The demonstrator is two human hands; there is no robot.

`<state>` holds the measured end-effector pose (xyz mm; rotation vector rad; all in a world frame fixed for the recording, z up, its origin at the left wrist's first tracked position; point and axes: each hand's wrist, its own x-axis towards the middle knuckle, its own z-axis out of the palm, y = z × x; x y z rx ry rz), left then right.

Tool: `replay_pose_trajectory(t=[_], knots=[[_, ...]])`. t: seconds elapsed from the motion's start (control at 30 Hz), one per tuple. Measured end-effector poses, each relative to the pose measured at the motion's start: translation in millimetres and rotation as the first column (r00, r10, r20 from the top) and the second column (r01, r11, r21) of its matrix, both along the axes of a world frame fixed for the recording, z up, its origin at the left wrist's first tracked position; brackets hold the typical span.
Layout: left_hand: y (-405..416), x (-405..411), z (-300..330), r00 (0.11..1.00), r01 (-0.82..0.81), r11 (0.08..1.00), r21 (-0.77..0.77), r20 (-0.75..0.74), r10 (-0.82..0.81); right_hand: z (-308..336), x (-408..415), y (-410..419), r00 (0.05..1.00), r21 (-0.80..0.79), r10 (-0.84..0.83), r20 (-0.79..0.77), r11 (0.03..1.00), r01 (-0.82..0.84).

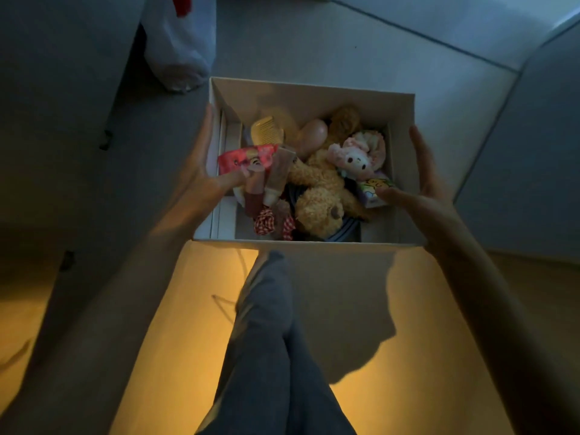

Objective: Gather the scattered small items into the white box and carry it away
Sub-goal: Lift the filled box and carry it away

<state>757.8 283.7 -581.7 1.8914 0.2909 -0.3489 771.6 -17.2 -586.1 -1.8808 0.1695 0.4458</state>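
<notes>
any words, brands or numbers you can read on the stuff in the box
None can be read.
Red packet: printed pictures only, any lettering too blurred.
Small colourful carton: cartoon print, text too small to read.
White box: its walls show no print.

Grey tiled floor (392,51), dark grout lines running diagonally at the far right. White plastic bag (179,51) with a red patch at its top sits on the floor at the far left. Near edge: warm yellow light on the floor. Person's grey trouser legs (276,356) at bottom centre, dim lighting overall.
</notes>
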Motion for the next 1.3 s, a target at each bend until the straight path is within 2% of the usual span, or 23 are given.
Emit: replay_pose_trajectory(t=[0.13, 0.37, 0.6, 1.03, 1.3], knots=[[12.3, 76.0, -31.0, 0.999, -0.045, 0.998, -0.046, -0.017, 0.045, -32.0, 76.6, 11.0, 1.000, -0.010, 0.005, -0.002, 1.000, -0.005], [28.1, 197.4, -87.9, 0.998, -0.055, 0.998, -0.014, 0.008, 0.055, -91.1, 198.3, 25.7, 1.000, 0.011, -0.004, 0.023, 1.000, 0.004], [18.8, 290.9, -178.4, 0.987, -0.159, 0.987, -0.026, 0.003, 0.159, -180.0, 322.6, 21.6, 0.998, 0.003, 0.039, 0.048, 0.999, -0.040], [-4.0, 424.6, -403.0, 0.983, -0.165, 0.986, 0.004, 0.082, 0.164, -401.1, 446.4, -2.9, 0.996, 0.001, 0.017, 0.086, 1.000, -0.017], [-2.6, 470.6, -498.8, 0.982, -0.143, 0.989, 0.027, 0.130, 0.138, -495.2, 488.3, -1.8, 0.992, -0.004, 0.012, 0.129, 1.000, -0.012]])
